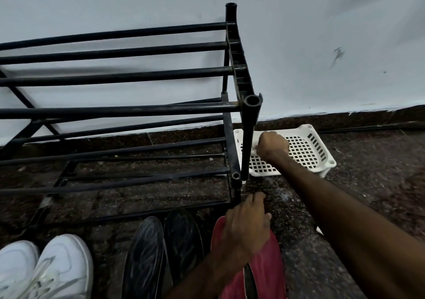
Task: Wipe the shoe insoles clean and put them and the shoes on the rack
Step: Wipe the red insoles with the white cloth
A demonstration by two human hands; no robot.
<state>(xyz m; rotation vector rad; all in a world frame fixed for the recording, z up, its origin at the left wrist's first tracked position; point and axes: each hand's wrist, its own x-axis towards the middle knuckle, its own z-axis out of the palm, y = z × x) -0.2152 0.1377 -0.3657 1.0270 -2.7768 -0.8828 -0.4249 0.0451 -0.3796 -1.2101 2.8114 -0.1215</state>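
Fingers, left: fingers (256,198) bent down past the tip of the red insole (264,273); real grip or just resting, cannot tell.
Fingers, right: fingers (261,146) curled tight, pinching a white scrap (254,149) that is partly hidden by the rack post.
White sneakers (41,269): pair at the bottom left on the floor (356,195), side by side, toes toward the rack.
Shoe rack (115,110): black tube frame against the pale wall (322,46), several tiers of bars.
Black insoles (143,259): two, flat on the floor in front of the rack, touching each other, swirl pattern on top.
Red insole: on the floor just right of the black ones, toe end near the rack's front leg.
Left hand (247,227): palm down on the red insole's toe end.
Basket (308,151): white perforated tray on the floor, just right of the rack, by the wall.
Right hand (272,144): arm stretched out, hand inside the basket at its left end.
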